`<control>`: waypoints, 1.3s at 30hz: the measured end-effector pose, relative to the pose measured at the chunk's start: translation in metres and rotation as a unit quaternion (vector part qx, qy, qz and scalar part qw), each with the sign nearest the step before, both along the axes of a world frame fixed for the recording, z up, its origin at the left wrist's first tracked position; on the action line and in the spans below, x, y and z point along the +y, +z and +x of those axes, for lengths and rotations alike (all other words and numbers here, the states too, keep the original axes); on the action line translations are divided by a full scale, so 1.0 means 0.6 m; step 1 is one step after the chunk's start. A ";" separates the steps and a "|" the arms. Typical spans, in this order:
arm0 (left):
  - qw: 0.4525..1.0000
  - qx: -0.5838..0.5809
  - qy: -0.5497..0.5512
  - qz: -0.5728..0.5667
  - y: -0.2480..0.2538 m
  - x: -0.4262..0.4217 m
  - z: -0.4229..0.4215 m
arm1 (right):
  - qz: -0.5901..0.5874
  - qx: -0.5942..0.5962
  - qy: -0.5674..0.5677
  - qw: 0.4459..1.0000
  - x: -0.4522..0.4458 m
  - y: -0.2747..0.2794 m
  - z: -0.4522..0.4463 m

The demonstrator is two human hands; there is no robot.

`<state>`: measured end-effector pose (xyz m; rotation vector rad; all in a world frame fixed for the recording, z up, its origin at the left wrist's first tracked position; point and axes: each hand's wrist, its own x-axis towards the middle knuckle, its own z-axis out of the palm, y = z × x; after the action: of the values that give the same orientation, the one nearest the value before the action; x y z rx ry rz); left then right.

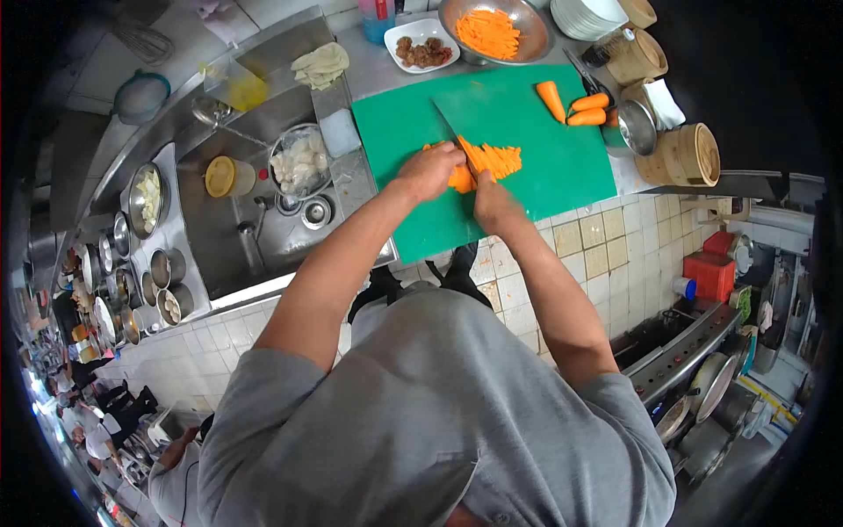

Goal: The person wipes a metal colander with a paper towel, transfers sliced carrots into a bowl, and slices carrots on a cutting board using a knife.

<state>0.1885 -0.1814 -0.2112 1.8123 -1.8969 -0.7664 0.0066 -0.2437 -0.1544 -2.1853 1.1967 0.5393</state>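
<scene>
My right hand (499, 207) grips the handle of a kitchen knife (456, 129), its blade pointing away from me over a green cutting board (386, 119). My left hand (432, 170) is closed, fingers curled down on sliced carrot (460, 182) just left of the blade. To the right of the blade lies a pile of carrot strips (499, 162). Several peeled carrot pieces (551, 101) rest at the board's upper right. My fingers partly hide the carrot under my left hand.
A metal bowl of carrot strips (489, 33) and a white dish of brown food (423, 46) stand behind the board. On the left is a sink (206, 237) with a bowl of pale food (300, 161). Bamboo steamers (680, 156) and a metal container (630, 128) stand right.
</scene>
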 end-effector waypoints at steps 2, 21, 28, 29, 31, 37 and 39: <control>1.000 -0.009 0.011 -0.007 0.007 -0.015 0.007 | 0.003 0.012 0.011 1.000 0.014 0.043 -0.019; 0.998 0.047 0.031 0.015 -0.001 0.005 0.003 | 0.002 -0.008 -0.002 1.000 0.008 -0.001 0.000; 0.997 0.065 0.028 -0.027 -0.007 -0.009 0.013 | -0.027 -0.030 -0.030 0.999 0.054 -0.042 -0.033; 0.997 0.064 0.028 -0.028 -0.004 -0.015 0.016 | -0.027 -0.031 -0.029 0.999 0.036 -0.044 -0.019; 0.998 0.043 0.037 0.009 -0.001 -0.012 0.011 | -0.008 -0.039 -0.014 0.999 0.013 -0.036 0.001; 0.994 0.080 0.049 -0.050 -0.003 -0.004 0.009 | 0.002 -0.001 -0.018 1.000 0.051 -0.016 -0.026; 0.995 0.078 0.044 -0.052 -0.010 -0.005 0.008 | -0.007 -0.016 -0.049 0.999 0.043 -0.042 -0.017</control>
<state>0.1933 -0.1845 -0.2170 1.7090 -1.7136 -0.7422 -0.0037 -0.2180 -0.1796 -2.1266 1.2869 0.4536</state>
